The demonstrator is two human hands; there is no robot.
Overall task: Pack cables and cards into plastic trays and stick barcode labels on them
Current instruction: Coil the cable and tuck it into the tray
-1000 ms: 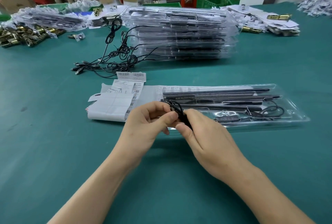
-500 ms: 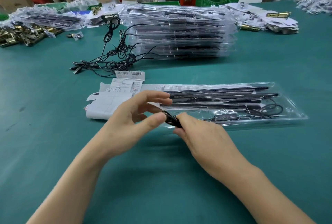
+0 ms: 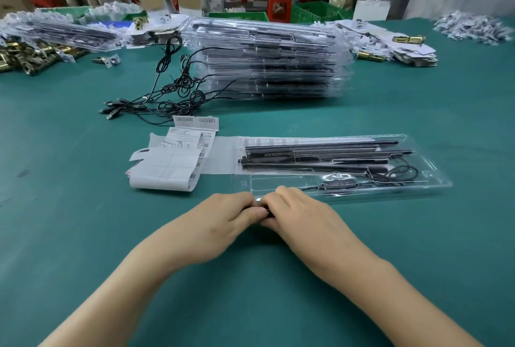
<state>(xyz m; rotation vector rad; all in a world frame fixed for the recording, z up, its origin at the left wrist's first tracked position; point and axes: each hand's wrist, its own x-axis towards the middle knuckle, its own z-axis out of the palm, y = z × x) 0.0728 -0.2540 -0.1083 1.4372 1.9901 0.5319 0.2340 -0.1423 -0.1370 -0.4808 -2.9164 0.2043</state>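
Observation:
A clear plastic tray [image 3: 434, 179] lies across the green table in front of me, holding long black strips and a coiled black cable at its right end. My left hand [image 3: 220, 224] and my right hand [image 3: 303, 218] meet at the tray's near left corner. Both pinch a small bundled black cable [image 3: 268, 211], which is mostly hidden between the fingers. A sheet of barcode labels [image 3: 167, 168] lies left of the tray, with a short label strip [image 3: 196, 121] behind it.
A tall stack of packed clear trays [image 3: 267, 59] stands behind. Loose black cables [image 3: 167, 90] sprawl to its left. Gold metal parts [image 3: 25, 57] sit far left. White cards and more gold parts [image 3: 390, 43] are piled at the back right.
My left hand's fingers have curled down onto the cable bundle. Both hands have drawn tight together and lowered to the table at the tray's near edge.

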